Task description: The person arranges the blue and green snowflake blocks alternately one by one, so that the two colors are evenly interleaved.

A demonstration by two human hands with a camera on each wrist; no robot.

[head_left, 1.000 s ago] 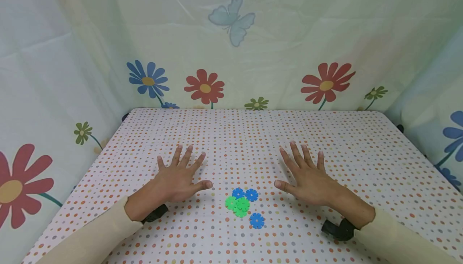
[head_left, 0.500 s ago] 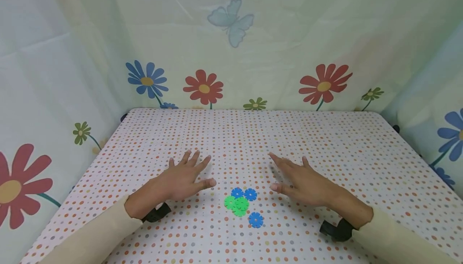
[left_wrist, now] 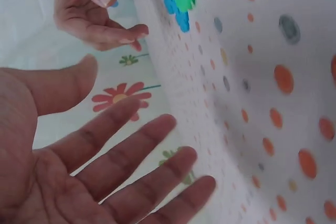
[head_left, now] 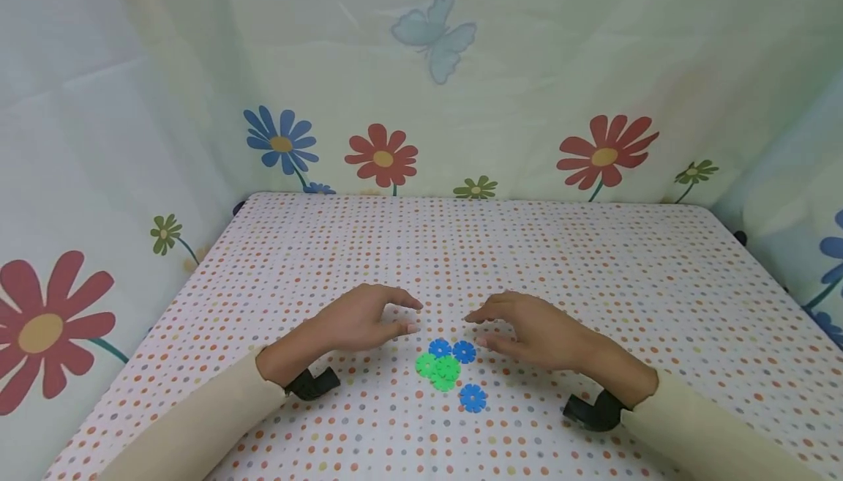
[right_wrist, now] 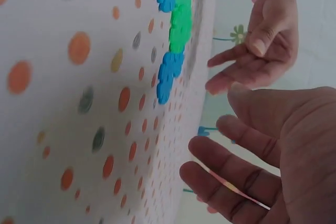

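Fingers [head_left: 402, 296] hover just beyond the green and blue notched discs [head_left: 446, 369].

A person's left hand [head_left: 362, 321] and right hand [head_left: 543, 333] hover apart, palms facing each other, fingers [left_wrist: 126, 155] loosely bent, sleeved forearms [head_left: 191, 411] angled inward.

Gap between facing fingers [head_left: 400, 296] — discs [head_left: 446, 368] below.
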